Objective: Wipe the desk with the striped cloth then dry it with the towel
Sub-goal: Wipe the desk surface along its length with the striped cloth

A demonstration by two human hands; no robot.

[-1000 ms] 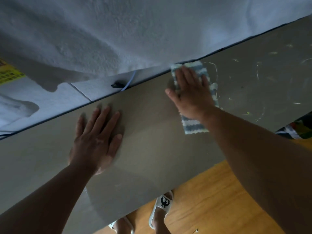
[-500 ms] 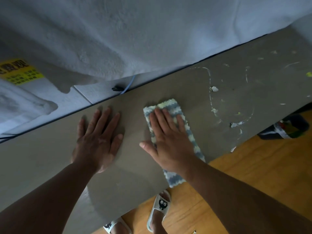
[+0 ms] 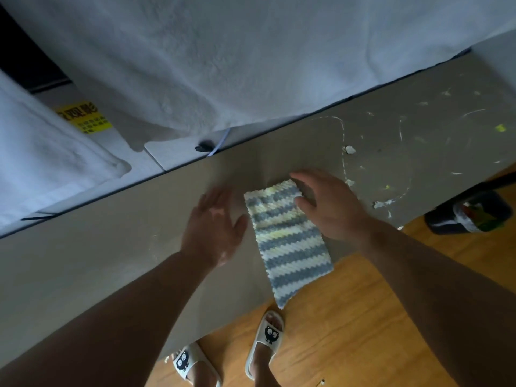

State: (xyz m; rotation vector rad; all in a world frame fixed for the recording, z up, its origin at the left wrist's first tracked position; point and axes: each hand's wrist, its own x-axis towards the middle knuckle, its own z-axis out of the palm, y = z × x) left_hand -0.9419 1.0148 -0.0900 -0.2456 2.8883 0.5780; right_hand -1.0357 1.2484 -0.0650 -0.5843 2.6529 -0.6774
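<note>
Desk: the desk (image 3: 111, 261) looked clean on its left part, but white smears (image 3: 344, 141) marked the right end (wiping seemed unfinished)
Towel: the white towel (image 3: 251, 65) hung beyond the far edge, untouched
Cloth: the striped cloth (image 3: 287, 241) had been dragged from the far edge toward the person and lay flat, its near end overhanging the front
Right hand: the right hand (image 3: 329, 208) had come off the cloth, fingers loosely spread, thumb at its far corner, grasping nothing
Left hand: the left hand (image 3: 215, 227) had slid beside the cloth, flat, released
</note>
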